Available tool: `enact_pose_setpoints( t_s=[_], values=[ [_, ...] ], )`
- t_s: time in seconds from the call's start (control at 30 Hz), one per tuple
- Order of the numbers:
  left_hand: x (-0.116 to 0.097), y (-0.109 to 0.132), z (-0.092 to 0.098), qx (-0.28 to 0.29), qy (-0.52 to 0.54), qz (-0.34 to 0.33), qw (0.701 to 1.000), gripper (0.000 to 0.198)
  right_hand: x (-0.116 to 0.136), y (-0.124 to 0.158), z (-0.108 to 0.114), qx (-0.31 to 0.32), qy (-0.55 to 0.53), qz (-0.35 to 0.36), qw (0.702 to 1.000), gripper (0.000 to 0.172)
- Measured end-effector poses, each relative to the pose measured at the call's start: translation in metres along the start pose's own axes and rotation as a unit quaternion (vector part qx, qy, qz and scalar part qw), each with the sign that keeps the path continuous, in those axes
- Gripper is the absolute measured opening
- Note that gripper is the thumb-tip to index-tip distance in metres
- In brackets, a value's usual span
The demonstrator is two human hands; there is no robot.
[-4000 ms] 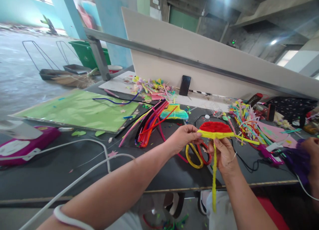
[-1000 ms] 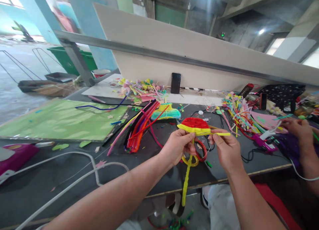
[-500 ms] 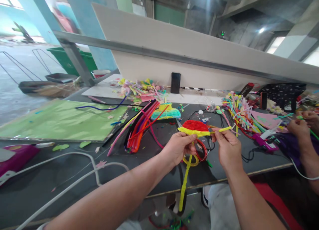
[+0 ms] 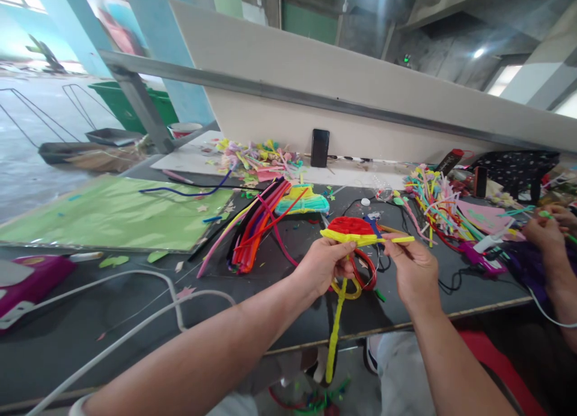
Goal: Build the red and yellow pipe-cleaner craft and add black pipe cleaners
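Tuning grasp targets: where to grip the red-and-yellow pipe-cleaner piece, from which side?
Pinch the yellow rim at its ends, from either side, as the left hand and right hand do. It runs level with a stub jutting right; the red dome above looks soft, the yellow tail hangs loose.
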State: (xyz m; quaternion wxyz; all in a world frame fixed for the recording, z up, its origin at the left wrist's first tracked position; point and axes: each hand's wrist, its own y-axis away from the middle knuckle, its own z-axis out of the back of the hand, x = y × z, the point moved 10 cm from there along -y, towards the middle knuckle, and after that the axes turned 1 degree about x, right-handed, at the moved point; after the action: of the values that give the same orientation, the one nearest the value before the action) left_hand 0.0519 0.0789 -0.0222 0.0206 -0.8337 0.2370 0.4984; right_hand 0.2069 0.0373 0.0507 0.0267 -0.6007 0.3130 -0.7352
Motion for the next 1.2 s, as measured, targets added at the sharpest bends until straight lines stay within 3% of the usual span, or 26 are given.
enact_pose_setpoints(
  t_s=[0.33,0.7,0.87,1.2],
  values=[
    [0.002,-0.002,0.002,0.004,0.003,-0.003,1.0,0.02,0.03,0.005,-0.021,0.09,0.125,0.129,0.98,0.015],
    [0.004,-0.002,0.001,0.0,-0.002,0.007,1.0,0.024,0.003,0.002,-0.029,0.108,0.035,0.002,0.994,0.011],
    [0.004,0.0,-0.001,0.007,-0.01,0.009,1.0,0.018,0.008,0.0,-0.03,0.108,0.09,0.049,0.989,0.006],
    [0.003,0.003,-0.01,0.046,0.02,0.013,0.999,0.024,0.016,0.001,-0.027,0.084,0.2,0.112,0.97,0.005]
  ],
)
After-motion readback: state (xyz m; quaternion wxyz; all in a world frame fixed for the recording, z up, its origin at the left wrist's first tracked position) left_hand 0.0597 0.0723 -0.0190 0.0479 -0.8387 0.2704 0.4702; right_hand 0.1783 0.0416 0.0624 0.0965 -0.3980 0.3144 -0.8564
